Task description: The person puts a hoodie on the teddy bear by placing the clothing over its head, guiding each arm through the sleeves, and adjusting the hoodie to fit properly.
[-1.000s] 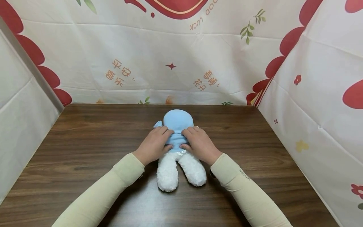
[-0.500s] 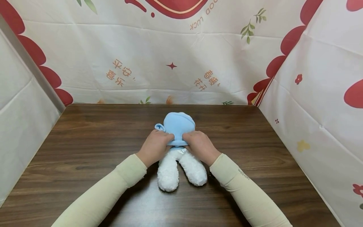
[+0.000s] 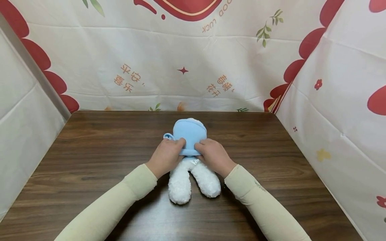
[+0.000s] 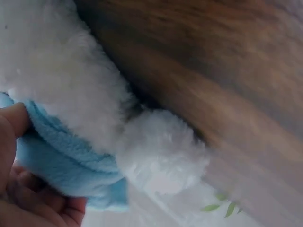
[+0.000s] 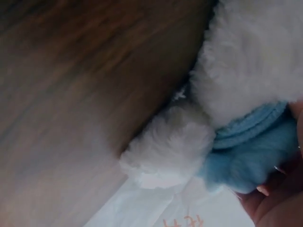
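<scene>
The toy (image 3: 187,164) is fluffy, its garment (image 3: 190,135) cloth, the table (image 3: 256,150) glossy wood.

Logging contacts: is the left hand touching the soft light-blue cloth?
Touching. The left wrist view shows the left hand pinching the soft light-blue cloth, digits against it with no gap.

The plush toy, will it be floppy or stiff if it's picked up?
The plush toy would probably sag when lifted, as its fluffy limbs look soft; rolling seems unlikely with them splayed. The blue cloth likely bends easily, judging by its folded edge.
</scene>
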`<state>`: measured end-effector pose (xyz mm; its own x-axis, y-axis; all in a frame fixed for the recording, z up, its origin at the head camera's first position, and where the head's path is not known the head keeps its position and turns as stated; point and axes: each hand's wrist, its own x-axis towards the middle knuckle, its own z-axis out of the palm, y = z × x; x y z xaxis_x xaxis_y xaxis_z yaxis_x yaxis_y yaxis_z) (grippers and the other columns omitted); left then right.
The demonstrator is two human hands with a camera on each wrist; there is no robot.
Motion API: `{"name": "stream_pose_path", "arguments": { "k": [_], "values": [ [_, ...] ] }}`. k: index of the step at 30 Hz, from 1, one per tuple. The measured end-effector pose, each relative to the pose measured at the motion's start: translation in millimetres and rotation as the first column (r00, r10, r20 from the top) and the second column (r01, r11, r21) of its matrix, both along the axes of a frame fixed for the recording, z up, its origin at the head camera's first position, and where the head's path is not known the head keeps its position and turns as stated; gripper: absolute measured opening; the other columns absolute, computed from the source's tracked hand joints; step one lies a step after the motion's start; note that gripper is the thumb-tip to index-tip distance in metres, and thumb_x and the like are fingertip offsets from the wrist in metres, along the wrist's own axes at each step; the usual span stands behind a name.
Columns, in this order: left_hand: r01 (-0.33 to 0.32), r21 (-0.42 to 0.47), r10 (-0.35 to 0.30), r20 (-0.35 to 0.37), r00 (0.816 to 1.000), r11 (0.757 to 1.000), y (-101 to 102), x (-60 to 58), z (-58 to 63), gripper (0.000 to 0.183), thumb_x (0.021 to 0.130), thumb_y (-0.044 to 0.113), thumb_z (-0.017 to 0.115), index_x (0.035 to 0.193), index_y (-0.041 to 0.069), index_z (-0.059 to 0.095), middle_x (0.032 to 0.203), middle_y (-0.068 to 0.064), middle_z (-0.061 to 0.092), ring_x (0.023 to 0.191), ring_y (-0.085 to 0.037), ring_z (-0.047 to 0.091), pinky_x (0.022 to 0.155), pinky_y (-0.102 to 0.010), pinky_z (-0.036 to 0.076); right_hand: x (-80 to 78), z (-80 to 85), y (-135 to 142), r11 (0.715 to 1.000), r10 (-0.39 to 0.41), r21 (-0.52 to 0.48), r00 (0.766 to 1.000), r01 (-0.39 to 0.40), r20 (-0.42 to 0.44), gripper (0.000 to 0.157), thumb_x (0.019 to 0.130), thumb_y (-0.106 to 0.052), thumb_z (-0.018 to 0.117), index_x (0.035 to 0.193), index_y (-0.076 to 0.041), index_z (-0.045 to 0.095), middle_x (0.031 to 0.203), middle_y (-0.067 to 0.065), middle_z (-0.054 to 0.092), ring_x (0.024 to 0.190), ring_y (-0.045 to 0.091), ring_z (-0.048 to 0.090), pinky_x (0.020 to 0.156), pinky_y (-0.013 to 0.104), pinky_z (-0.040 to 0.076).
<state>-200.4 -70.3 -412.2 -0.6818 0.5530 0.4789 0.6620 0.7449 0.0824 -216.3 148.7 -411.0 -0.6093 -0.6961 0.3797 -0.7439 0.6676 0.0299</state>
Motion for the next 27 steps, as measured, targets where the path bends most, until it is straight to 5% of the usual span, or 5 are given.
{"name": "stream_pose_path", "arguments": {
  "k": [9, 14, 18, 22, 27],
  "values": [
    [0.080, 0.008, -0.080, 0.058, 0.995, 0.997, -10, 4.0, 8.4, 0.035, 0.096, 0.022, 0.067, 0.125, 0.001, 0.066, 0.106, -0.014, 0.056, 0.075, -0.020, 0.056, 0.070, -0.035, 0.049, 3.8, 3.8, 7, 0.998, 0.003, -0.056, 1.000, -0.004, -0.024, 0.020, 0.095, -0.029, 0.069, 0.089, -0.010, 0.063, 0.091, 0.003, 0.055, 0.072, 0.017, 0.052, 0.088, 0.041, 0.050],
    [0.054, 0.178, -0.084, 0.168, 0.982, 0.983, -15, -4.1, 12.6, 0.019, 0.100, 0.019, 0.061, 0.096, 0.003, 0.072, 0.100, -0.008, 0.059, 0.078, -0.018, 0.060, 0.072, -0.034, 0.051, 5.0, 6.6, 2, 0.990, -0.055, -0.130, 0.998, 0.057, 0.016, 0.026, 0.097, -0.027, 0.066, 0.075, -0.014, 0.063, 0.089, 0.003, 0.057, 0.066, 0.012, 0.053, 0.065, 0.030, 0.050],
    [0.016, 0.151, -0.040, 0.157, 0.987, 0.988, -14, -8.8, 10.0, 0.018, 0.095, 0.021, 0.070, 0.083, 0.010, 0.063, 0.095, -0.006, 0.055, 0.078, -0.019, 0.056, 0.072, -0.037, 0.050, 4.9, 8.4, -5, 0.987, -0.119, -0.103, 0.993, 0.120, 0.008, 0.028, 0.092, -0.034, 0.072, 0.078, -0.013, 0.060, 0.091, 0.005, 0.055, 0.064, 0.015, 0.053, 0.064, 0.034, 0.048],
    [-0.029, 0.077, 0.019, 0.132, 0.991, 0.997, -12, -10.7, 9.5, 0.028, 0.090, 0.026, 0.075, 0.108, 0.007, 0.063, 0.123, -0.017, 0.054, 0.115, -0.035, 0.053, 0.095, -0.053, 0.045, 1.3, 10.5, -7, 0.979, -0.183, -0.091, 0.983, 0.183, 0.008, 0.039, 0.087, -0.041, 0.076, 0.103, -0.009, 0.062, 0.109, 0.012, 0.055, 0.091, 0.026, 0.057, 0.083, 0.049, 0.046],
    [-0.043, -0.061, 0.057, 0.260, 0.964, 0.997, -13, -12.2, 13.7, 0.060, 0.098, 0.033, 0.064, 0.148, 0.007, 0.045, 0.156, -0.019, 0.032, 0.144, -0.040, 0.027, 0.107, -0.065, 0.028, -4.9, 10.9, -9, 0.985, -0.168, -0.039, 0.984, 0.171, 0.063, 0.067, 0.090, -0.042, 0.073, 0.139, -0.001, 0.053, 0.142, 0.020, 0.047, 0.133, 0.035, 0.043, 0.104, 0.061, 0.036]
  ]
}}
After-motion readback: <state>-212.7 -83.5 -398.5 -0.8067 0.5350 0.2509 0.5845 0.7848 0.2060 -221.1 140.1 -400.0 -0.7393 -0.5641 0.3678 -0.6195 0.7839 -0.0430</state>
